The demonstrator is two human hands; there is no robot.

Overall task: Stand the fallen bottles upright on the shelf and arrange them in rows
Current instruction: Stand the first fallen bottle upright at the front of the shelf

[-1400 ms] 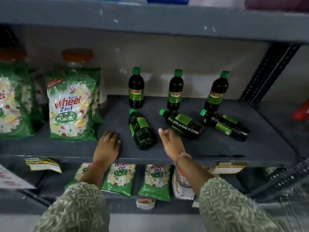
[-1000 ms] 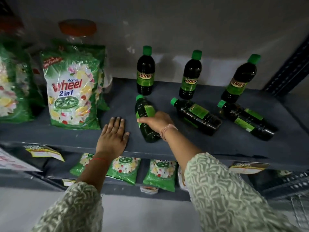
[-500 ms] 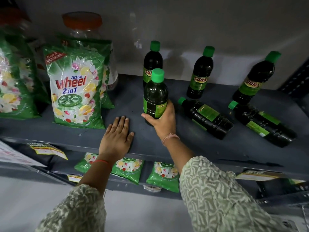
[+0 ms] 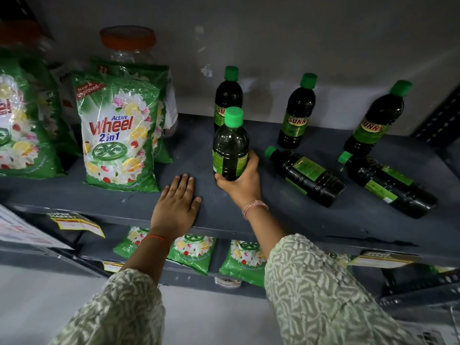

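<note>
My right hand (image 4: 242, 184) grips the base of a dark green bottle (image 4: 230, 148) with a green cap, held upright near the front of the grey shelf (image 4: 286, 220). Directly behind it stands a second upright bottle (image 4: 227, 93), partly hidden. Two more upright bottles (image 4: 297, 115) (image 4: 375, 120) stand along the back wall. On their sides lie two fallen bottles (image 4: 307, 175) (image 4: 388, 185), caps pointing back-left, to the right of my hand. My left hand (image 4: 176, 205) rests flat and open on the shelf's front edge.
Green Wheel detergent bags (image 4: 119, 135) lean at the left, with an orange-lidded clear jar (image 4: 128, 46) behind them. Smaller detergent packets (image 4: 191, 250) lie on the lower shelf. Yellow price tags (image 4: 74, 221) hang from the shelf edge. A dark metal upright (image 4: 440, 115) bounds the right side.
My right hand reached the left fallen bottle, closed on it and tipped it upright. The left hand stayed flat on the shelf edge. The camera moved closer.
</note>
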